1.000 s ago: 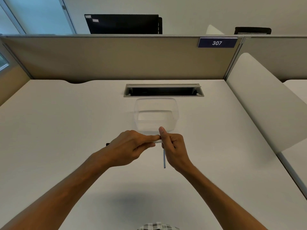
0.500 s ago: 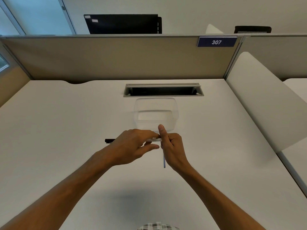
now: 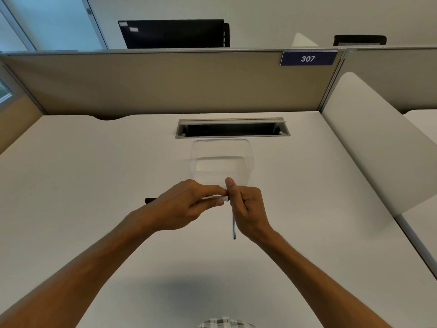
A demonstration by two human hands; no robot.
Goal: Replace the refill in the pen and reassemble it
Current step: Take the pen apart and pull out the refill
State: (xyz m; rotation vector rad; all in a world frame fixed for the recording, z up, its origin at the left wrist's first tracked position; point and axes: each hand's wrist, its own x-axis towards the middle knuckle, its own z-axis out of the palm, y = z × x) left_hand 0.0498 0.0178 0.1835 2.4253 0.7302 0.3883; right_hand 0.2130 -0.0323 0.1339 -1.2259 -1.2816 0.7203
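I sit at a white desk (image 3: 71, 185) closed in by a beige partition (image 3: 165, 84) along its far edge, with a numbered plate, 307 (image 3: 308, 58), near the partition's right end. A cable slot (image 3: 233, 127) is cut into the desk close to the far edge, and a clear plastic tub (image 3: 221, 159) stands just on my side of it, probably there to hold loose parts within reach.

My two hands meet above the middle of the desk, just nearer me than the tub. My left hand (image 3: 186, 204) curls its fingers and thumb around the pen barrel (image 3: 216, 198), holding it level and crosswise so that its pale open end faces my right hand (image 3: 248, 207). That grip is closed on the barrel; a dark tip (image 3: 151, 200) shows beyond the left hand, and I take it for the pen's other end.

My right hand is curled too, thumb up against the barrel's end, and a thin blue refill (image 3: 234, 227) hangs down out of the fist toward me. I judge that I keep the refill tucked there while working at the barrel's mouth. Whether this refill is the old one or the new one, I cannot tell.
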